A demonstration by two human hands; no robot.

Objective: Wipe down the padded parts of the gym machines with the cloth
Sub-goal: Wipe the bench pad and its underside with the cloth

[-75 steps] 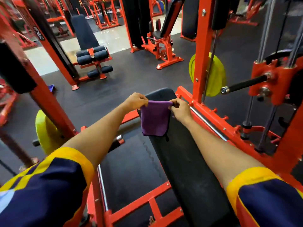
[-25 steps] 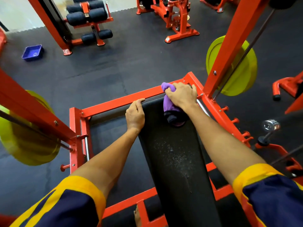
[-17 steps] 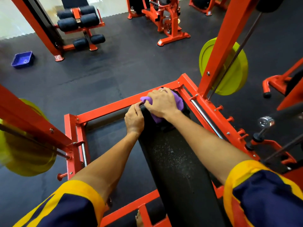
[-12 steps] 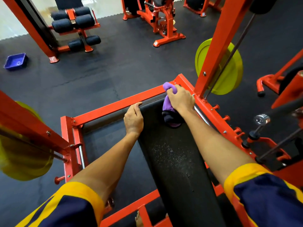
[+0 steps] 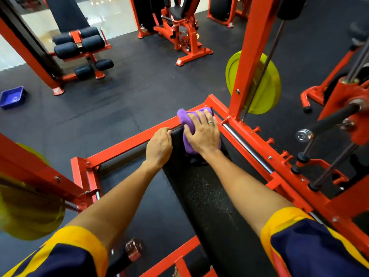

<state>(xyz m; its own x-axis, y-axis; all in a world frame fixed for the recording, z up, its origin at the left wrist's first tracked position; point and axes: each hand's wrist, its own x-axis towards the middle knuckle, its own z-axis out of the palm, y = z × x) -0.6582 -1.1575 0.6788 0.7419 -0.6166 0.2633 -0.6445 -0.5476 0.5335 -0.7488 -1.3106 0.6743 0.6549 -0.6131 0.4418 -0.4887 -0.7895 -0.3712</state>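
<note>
Left yellow plate (image 5: 30, 216) blurred, cloth (image 5: 184, 119) partly under right hand (image 5: 203, 134)

Yellow weight plate (image 5: 269, 90) hanging just behind the red upright (image 5: 249, 56), blue tray (image 5: 8, 103) lying on floor mats (image 5: 139, 86) far left of it

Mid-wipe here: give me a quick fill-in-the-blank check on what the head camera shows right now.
The right hand presses a ____ cloth on the far end of the bench pad.
The left hand grips the pad's ____ edge.
The ring is on the ____ hand.
The tray on the floor is ____.
Missing words: purple; left; right; blue.
</note>
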